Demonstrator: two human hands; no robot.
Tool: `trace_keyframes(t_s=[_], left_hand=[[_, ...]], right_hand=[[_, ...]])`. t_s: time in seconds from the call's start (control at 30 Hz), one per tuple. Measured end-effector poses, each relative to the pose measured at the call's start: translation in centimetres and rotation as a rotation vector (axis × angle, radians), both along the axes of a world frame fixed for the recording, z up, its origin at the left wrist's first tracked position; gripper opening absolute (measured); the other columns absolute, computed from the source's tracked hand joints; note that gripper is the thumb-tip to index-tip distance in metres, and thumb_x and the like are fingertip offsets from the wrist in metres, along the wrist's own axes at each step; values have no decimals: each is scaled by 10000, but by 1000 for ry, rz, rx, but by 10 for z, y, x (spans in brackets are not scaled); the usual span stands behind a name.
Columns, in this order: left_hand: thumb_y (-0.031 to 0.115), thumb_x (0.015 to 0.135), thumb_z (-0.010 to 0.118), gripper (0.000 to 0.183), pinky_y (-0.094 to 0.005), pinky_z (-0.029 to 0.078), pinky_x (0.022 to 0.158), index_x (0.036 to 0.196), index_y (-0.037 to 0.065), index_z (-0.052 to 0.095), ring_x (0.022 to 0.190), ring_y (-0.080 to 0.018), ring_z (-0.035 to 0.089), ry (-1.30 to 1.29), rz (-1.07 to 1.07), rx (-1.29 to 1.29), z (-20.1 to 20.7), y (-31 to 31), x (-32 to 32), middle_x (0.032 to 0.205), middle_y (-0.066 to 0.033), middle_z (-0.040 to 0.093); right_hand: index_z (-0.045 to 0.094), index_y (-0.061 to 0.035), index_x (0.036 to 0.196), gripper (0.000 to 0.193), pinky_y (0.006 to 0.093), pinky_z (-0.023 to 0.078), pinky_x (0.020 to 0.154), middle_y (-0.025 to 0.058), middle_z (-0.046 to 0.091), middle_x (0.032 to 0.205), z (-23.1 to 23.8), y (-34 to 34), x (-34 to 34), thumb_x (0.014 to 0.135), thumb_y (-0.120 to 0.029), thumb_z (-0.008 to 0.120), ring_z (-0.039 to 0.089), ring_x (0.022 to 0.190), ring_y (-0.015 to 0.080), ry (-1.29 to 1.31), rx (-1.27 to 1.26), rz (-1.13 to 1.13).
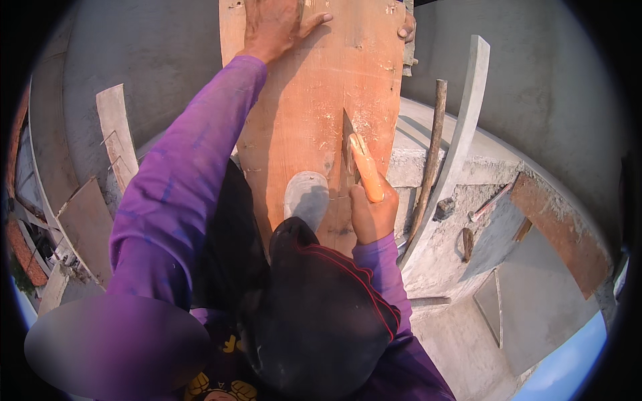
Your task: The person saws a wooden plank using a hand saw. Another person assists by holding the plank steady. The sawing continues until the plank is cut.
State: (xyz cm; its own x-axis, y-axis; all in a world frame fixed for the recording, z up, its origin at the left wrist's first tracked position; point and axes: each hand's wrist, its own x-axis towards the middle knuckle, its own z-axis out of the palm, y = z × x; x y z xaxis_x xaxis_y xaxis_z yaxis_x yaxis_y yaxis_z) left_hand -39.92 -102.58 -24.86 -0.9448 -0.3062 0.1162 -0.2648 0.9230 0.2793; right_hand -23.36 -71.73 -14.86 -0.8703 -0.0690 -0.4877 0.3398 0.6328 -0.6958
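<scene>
A reddish-brown wooden board (287, 127) stretches away from me. Flat on its far part rests my left hand (273, 27), thumb spread out and fingertips cut off by the top of the picture. My right hand (376, 212) is wrapped round the orange handle of a handsaw (365, 167). Its thin dark blade, seen nearly edge-on, meets the board right of the middle, where a faint straight line runs on ahead. Pale sawdust and chips lie beside the blade. A dusty grey shoe (306, 198) presses on the near part of the board.
Another person's hand (406, 28) holds the board's far right edge. To the right stand a round wooden pole (431, 147) and a pale plank (465, 127) before a rough concrete ledge (468, 170). Upright boards (117, 130) lean at left. A dark cap (314, 321) hides the lower middle.
</scene>
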Motion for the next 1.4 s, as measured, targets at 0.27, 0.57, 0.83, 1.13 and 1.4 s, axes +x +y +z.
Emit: trace_keyframes(t_s=[0.27,0.57,0.83,1.13,1.4], left_hand=[[370,944,832,583,-387,556,972,1293,-80,705,1105,-282,741,-134,834,1287,-34,29,180,1204,-199,772],[252,977,808,451,-362,559,941,1252,-98,733,1036,-213,739,86,736,1307,-25,22,135,1163,-175,789],[300,895,886,539,-388,591,937,1288,-42,745,1007,-256,779,51,677,1512,-70,-72,82,1165,-178,803],[345,907,901,588,-370,585,961,1299,-33,679,1079,-249,751,-71,715,1498,-35,-35,123,1220,-156,756],[290,897,912,560,-349,596,918,1283,-56,700,1026,-226,762,57,772,1457,-33,-39,128,1173,-165,778]], right_hand=[[768,57,1233,383,276,528,691,46,731,886,-12,20,-10,875,-22,659,660,756,99,-101,-80,-186],[717,3,991,105,280,425,469,-3,571,682,-2,-11,-56,947,-52,638,517,498,86,-8,15,-145],[664,3,968,57,296,433,473,30,580,684,20,-88,-101,960,-49,640,540,504,116,-110,-207,-138],[645,-27,993,74,261,341,414,-15,555,682,59,-62,-41,956,-78,686,484,486,65,-55,-190,-179],[657,17,967,80,233,374,490,-12,561,684,87,-35,-3,919,-43,636,498,537,59,-60,-122,-183]])
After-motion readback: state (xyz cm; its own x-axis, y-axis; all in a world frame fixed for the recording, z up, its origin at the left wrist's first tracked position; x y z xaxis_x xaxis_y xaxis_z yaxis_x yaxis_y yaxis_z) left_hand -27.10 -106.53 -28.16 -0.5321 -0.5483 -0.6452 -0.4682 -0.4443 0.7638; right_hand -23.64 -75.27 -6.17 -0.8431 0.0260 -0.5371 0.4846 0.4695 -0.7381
